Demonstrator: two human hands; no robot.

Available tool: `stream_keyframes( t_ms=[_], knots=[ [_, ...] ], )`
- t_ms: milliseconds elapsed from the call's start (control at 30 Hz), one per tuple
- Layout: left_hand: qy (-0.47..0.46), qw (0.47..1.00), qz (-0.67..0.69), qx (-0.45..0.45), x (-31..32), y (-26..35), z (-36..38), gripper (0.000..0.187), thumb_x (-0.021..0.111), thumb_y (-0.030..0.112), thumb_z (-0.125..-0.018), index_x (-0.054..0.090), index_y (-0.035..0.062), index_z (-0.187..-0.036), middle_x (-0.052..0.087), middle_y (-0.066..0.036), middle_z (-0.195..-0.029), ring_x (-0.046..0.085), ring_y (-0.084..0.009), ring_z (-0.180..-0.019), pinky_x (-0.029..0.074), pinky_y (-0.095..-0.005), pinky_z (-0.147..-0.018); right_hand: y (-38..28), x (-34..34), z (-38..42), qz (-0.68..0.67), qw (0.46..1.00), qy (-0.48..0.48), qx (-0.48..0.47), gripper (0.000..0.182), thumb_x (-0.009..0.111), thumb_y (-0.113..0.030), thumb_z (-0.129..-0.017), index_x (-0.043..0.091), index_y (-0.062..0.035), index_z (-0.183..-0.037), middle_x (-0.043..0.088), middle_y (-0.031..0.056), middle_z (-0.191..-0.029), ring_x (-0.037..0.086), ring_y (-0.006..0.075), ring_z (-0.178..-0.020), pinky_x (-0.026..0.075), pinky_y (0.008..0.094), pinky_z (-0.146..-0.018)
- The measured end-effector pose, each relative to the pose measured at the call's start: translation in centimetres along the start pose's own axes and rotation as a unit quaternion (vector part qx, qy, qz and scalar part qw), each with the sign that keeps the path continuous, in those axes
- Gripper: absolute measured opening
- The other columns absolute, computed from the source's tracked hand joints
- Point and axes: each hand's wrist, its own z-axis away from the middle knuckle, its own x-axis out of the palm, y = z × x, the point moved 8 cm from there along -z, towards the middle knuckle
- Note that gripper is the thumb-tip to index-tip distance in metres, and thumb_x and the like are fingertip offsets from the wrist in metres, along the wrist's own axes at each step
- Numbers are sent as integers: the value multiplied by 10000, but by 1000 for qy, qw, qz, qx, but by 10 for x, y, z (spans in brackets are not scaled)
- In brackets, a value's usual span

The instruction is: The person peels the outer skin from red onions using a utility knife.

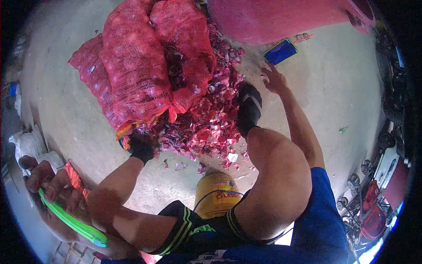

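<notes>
At the lower left my left hand (55,191) is turned palm up with its fingers curled about a long, slim bright green object (74,222), whose kind I cannot tell. The green object slants across the palm toward the wrist. My right hand (275,81) reaches forward over the floor, fingers apart, with a fingertip right at the lower edge of a phone (280,52). The phone lies flat, dark screen up, in a yellow-green edged case. Between my feet spreads a heap of red-purple onion skins (211,127).
Red mesh sacks of onions (136,66) lie by my left foot. A large red container (277,17) lies beyond the phone. Below me stands a yellow bucket (216,193). Wheeled frames (369,198) stand at the right, white sacks (30,143) at the left.
</notes>
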Motion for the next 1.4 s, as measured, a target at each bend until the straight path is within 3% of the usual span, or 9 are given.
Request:
stream_keyframes(
  t_ms=[33,67,100,167,300,400,600,933,1400],
  knots=[
    [-6,1000,7,0,17,7,10,567,365,470,-1121,418,145,-1583,537,-107,-1509,539,-300,-1337,445,-486,-1130,-1,-2,1,-3,1000,-21,19,566,731,-178,-885,602,-234,-1434,326,115,-1697,656,404,-1266,586,527,-1001],
    [-179,934,296,-93,65,9,26,589,350,464,-1126,360,145,-1622,504,-108,-1548,506,-309,-1378,407,-486,-1166,-1,-2,2,-5,998,-42,38,560,732,-180,-886,603,-233,-1429,323,115,-1698,642,423,-1281,584,529,-1005],
    [-186,940,280,-60,96,23,42,577,356,446,-1130,364,132,-1614,511,-97,-1507,510,-298,-1328,424,-473,-1121,0,-2,3,-5,998,-41,39,560,732,-180,-886,603,-233,-1429,323,115,-1698,642,423,-1281,584,529,-1005],
    [-199,947,241,79,147,96,124,552,367,412,-1138,371,104,-1597,525,-75,-1424,517,-276,-1228,456,-446,-1031,-1,-1,6,-18,999,-32,15,545,732,-185,-888,607,-229,-1417,319,118,-1699,639,426,-1286,579,539,-1012],
    [-266,863,221,369,205,276,329,503,390,342,-1154,385,50,-1564,552,-31,-1259,532,-231,-1028,522,-393,-850,-11,-10,11,-21,1000,-11,-8,543,731,-180,-885,610,-225,-1412,321,126,-1700,636,428,-1288,577,545,-1013],
    [-328,886,153,290,261,294,351,537,380,355,-1161,325,54,-1602,505,-69,-1257,500,-251,-1021,531,-439,-798,-20,-19,16,-5,1000,-5,-9,537,733,-175,-879,615,-210,-1403,329,135,-1696,639,426,-1285,576,552,-1010],
    [-336,880,139,305,257,292,358,527,372,337,-1164,323,57,-1607,494,-73,-1283,497,-278,-1055,535,-499,-786,-31,-30,23,-5,1000,-5,-27,531,751,-209,-873,622,-183,-1388,356,135,-1682,644,413,-1281,565,546,-1032],
    [-311,883,126,328,250,293,381,538,328,356,-1174,321,50,-1617,485,-64,-1294,471,-250,-1072,512,-436,-807,-57,-43,23,50,993,-80,-68,464,767,-291,-891,671,-148,-1321,445,152,-1616,584,369,-1368,520,494,-1114],
    [-272,892,113,342,229,304,377,470,367,316,-1158,392,75,-1561,504,-32,-1151,518,-238,-966,572,-444,-729,-25,3,-6,46,987,-155,13,697,746,-322,-912,495,-230,-1555,193,247,-1727,637,380,-1316,555,520,-1065]
  ],
)
